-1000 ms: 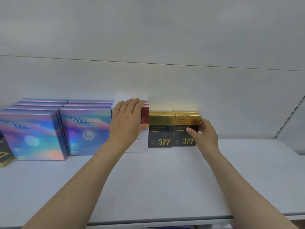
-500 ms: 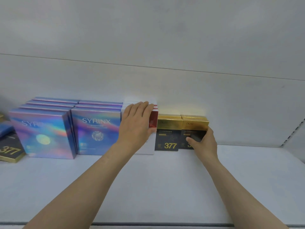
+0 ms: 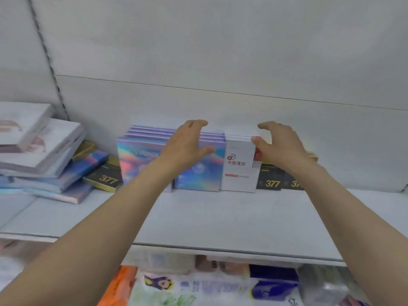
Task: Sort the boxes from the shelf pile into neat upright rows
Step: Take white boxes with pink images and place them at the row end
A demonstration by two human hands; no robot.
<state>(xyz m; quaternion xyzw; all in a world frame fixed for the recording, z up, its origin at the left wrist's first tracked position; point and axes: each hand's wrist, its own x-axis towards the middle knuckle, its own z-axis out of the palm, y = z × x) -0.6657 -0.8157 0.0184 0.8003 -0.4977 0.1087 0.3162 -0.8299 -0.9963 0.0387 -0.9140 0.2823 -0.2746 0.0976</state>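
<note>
Upright rows stand against the back of the white shelf (image 3: 220, 219): iridescent boxes (image 3: 199, 173), white boxes with a red side (image 3: 239, 171), and black-and-gold "377" boxes (image 3: 272, 180). My left hand (image 3: 187, 146) hovers open in front of the iridescent boxes, fingers curled, holding nothing. My right hand (image 3: 280, 144) is open too, its thumb by the right edge of the white boxes and its fingers above the gold boxes. At the left lies the unsorted pile (image 3: 42, 155) of flat pale and blue boxes, with a tilted "377" box (image 3: 103, 178) at its foot.
A slotted upright (image 3: 50, 67) runs down the back wall at the left. Below the shelf's front edge, a lower shelf holds colourful packets (image 3: 212, 283). Bare shelf surface lies in front of the rows and to the right of the "377" boxes.
Both hands have come off the boxes and risen, open. The view has swung left and down, bringing the pile and the lower shelf into sight.
</note>
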